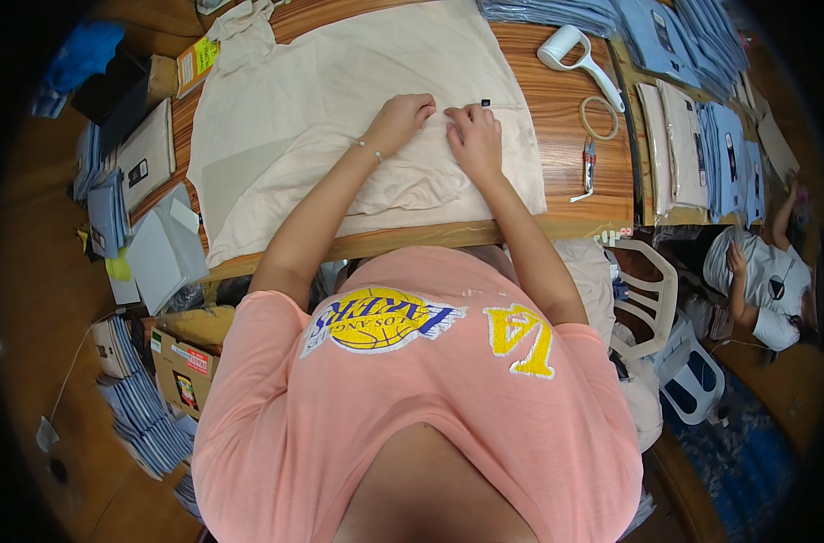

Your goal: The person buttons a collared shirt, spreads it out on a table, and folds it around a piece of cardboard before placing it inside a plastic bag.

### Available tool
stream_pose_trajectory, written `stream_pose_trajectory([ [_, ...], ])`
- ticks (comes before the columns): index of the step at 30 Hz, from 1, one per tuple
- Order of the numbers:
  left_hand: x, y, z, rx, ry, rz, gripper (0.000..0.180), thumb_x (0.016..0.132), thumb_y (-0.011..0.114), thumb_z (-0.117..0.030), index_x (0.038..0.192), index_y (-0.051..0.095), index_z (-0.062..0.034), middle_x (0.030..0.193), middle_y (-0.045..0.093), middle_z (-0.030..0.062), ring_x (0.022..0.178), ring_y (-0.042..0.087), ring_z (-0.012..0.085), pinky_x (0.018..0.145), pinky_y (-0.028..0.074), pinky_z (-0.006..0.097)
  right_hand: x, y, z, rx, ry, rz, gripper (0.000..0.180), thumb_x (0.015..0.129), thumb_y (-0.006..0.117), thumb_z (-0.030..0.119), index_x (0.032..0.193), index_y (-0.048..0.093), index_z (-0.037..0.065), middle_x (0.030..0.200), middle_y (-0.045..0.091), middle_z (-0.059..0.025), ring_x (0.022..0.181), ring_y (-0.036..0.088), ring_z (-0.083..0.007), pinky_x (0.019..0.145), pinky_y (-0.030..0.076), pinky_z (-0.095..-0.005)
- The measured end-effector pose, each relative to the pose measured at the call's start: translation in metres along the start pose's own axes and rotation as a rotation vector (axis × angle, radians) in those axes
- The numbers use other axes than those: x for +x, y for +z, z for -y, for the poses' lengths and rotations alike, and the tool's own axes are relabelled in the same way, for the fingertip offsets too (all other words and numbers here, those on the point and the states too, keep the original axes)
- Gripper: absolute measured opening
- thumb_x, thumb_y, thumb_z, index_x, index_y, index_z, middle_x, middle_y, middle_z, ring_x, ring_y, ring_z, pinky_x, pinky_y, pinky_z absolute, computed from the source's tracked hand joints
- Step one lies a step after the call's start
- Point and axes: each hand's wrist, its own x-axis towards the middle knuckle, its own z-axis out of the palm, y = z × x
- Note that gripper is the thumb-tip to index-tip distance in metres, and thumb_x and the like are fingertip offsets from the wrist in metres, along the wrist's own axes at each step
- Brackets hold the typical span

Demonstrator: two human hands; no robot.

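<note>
While the cream garment (339, 77) extends toward ten o'clock over the counter (564, 181), the left hand (401, 120) curls its fingers (422, 101) and the right hand (478, 141) bends its own, slightly parted; grip cannot be confirmed. Its dark label (486, 103) lies at twelve o'clock, nearer the right hand.

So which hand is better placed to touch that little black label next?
Probably the right hand: it's close beside the black label on the cream fabric. The left hand is farther away.

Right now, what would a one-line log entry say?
left hand: fingers curled at cream cloth | right hand: at same cloth, beside black tag | table, right side: white handled tool
</note>
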Motion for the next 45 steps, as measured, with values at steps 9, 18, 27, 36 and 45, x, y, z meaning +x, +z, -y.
stream_pose_trajectory([
  [9, 0.004, -0.001, -0.003, -0.074, -0.136, 0.074, 0.012, 0.087, 0.045, -0.006, 0.081, 0.052, 0.0012, 0.063, 0.056, 0.0130, 0.055, 0.055, 0.0220, 0.057, 0.045, 0.032, -0.001, -0.001, 0.000, 0.000, 0.013, 0.014, 0.021, 0.077, 0.058, 0.016, 0.098, 0.063, 0.014, 0.089, 0.053, -0.0056, 0.087, 0.050, -0.0234, 0.075, 0.037, -0.0377],
  [18, -0.001, -0.006, 0.002, -0.361, -0.276, 0.000, 0.013, 0.091, 0.041, -0.010, 0.086, 0.049, -0.0001, 0.071, 0.059, 0.0083, 0.062, 0.058, 0.0146, 0.059, 0.048, 0.029, 0.001, -0.004, 0.004, 0.009, 0.021, 0.036, 0.021, 0.078, 0.057, 0.015, 0.099, 0.064, 0.013, 0.091, 0.053, -0.0073, 0.088, 0.050, -0.0249, 0.076, 0.038, -0.0376],
  [27, -0.162, -0.161, -0.035, -0.025, -0.480, 1.100, 0.017, 0.080, 0.061, -0.016, 0.091, 0.063, -0.0034, 0.076, 0.063, 0.0051, 0.070, 0.057, 0.0129, 0.068, 0.046, 0.028, -0.001, -0.005, -0.001, 0.033, 0.052, 0.046, 0.023, 0.078, 0.058, 0.017, 0.100, 0.061, 0.013, 0.092, 0.053, -0.0066, 0.090, 0.050, -0.0253, 0.078, 0.038, -0.0394],
  [36, -0.097, -0.242, 0.107, 0.216, -0.307, -0.100, 0.047, 0.084, 0.059, -0.020, 0.124, 0.045, 0.0010, 0.121, 0.052, 0.0155, 0.113, 0.049, 0.0257, 0.096, 0.037, 0.032, 0.165, -0.008, -0.010, -0.043, -0.090, 0.112, 0.031, 0.080, 0.055, 0.015, 0.110, 0.057, 0.011, 0.105, 0.057, -0.0076, 0.101, 0.052, -0.0278, 0.080, 0.040, -0.0456],
  [45, -0.028, -0.225, 0.231, 0.609, -0.878, -0.669, 0.054, 0.076, 0.067, -0.041, 0.109, 0.057, 0.0004, 0.109, 0.059, 0.0172, 0.106, 0.054, 0.0268, 0.097, 0.027, 0.053, 0.249, 0.032, -0.022, -0.984, -0.098, 0.590, 0.017, 0.080, 0.055, 0.017, 0.092, 0.066, 0.012, 0.105, 0.063, -0.0076, 0.091, 0.061, -0.0229, 0.077, 0.044, -0.0400],
])
